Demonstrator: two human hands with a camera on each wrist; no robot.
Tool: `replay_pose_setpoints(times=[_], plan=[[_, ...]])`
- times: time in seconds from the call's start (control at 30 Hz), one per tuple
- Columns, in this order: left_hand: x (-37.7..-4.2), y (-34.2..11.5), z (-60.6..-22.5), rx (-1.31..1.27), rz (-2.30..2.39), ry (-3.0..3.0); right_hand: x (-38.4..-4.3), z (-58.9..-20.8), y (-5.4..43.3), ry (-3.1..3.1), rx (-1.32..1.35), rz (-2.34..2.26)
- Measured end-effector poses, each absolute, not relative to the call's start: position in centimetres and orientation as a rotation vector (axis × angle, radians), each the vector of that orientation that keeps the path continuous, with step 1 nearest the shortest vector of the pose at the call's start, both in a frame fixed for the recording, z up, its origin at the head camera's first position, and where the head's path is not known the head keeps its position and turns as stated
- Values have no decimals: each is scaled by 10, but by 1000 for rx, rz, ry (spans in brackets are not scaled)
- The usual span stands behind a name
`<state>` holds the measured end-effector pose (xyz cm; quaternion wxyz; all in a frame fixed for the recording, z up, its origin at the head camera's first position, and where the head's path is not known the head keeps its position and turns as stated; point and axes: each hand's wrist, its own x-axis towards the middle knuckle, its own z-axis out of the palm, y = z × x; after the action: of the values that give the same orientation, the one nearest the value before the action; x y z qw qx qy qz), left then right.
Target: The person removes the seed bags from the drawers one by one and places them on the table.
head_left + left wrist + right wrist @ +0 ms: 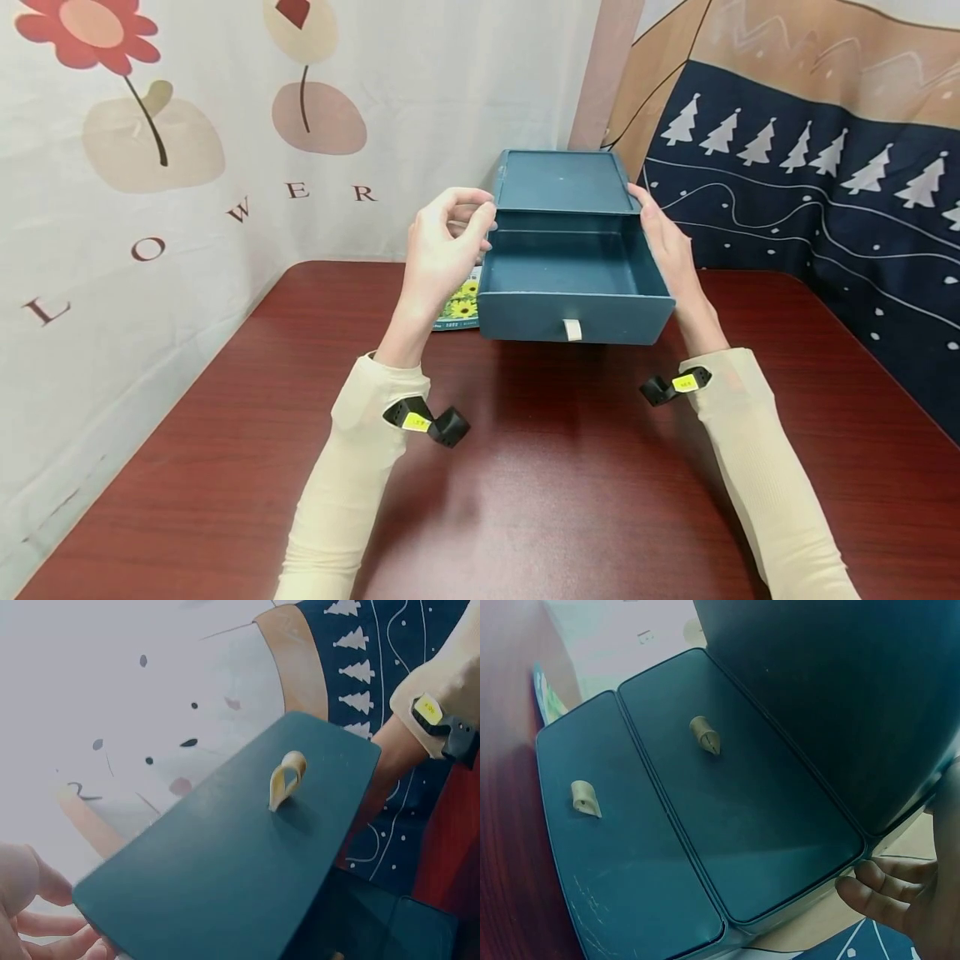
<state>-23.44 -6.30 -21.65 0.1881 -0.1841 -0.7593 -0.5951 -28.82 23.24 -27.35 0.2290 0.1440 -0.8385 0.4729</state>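
Where the drawer (525,318) juts over roomy tabletop (562,492), both hands (445,242) (667,246) — fingers loose, unclenched — flank its side edges.

The left forearm (337,492) and the right forearm (765,475), both cream-sleeved, reach forward, well apart, converging slightly toward the hands. Past the bare left wrist (401,342), the left hand (447,237) is raised, its fingers bent inward and its thumb near the index fingertip; whether they pinch is hard to tell, as the fingertips are partly hidden. The right hand (667,250) slants upward and inward, its fingers gently bent beyond the bare right wrist (701,327).
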Motion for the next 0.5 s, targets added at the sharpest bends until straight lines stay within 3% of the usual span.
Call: replay_pose_setpoints(times=[0.5], plan=[[-216,-59,-208,-582,-1682,-2157,-286,-273,231,-2312,383,1290]])
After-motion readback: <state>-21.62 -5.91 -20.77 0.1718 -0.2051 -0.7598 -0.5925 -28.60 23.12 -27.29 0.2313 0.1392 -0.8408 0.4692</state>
